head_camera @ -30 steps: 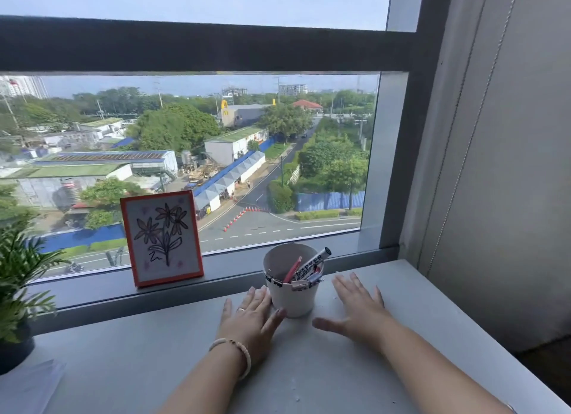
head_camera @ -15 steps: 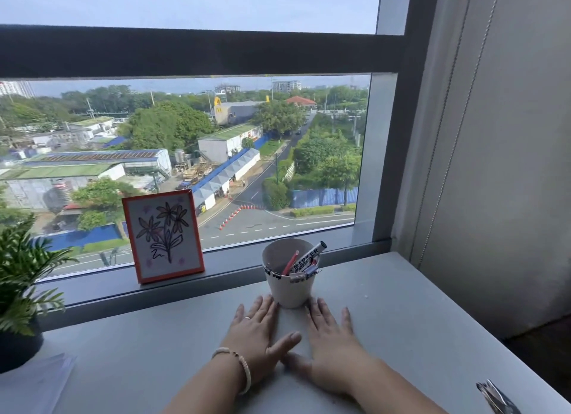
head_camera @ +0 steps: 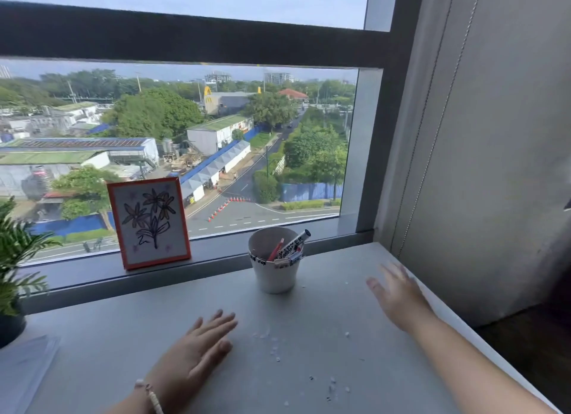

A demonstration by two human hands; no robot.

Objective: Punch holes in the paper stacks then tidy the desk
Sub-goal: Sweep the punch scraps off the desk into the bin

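Head view: both hands, together by the cup (head_camera: 274, 263) before, now sweep apart, left hand (head_camera: 197, 348) and right hand (head_camera: 398, 293) spread flat, gathering paper bits (head_camera: 272, 342) off the tabletop (head_camera: 309, 314).

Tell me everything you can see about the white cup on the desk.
The white cup stands upright on the grey desk near the window sill, tapering toward its base, with a dark patterned band below the rim. It looks like ceramic or plastic. Inside lean a red pencil and a black-and-white marker; small clips hang on its rim. Neither hand touches it. Paper bits lie in front of it.
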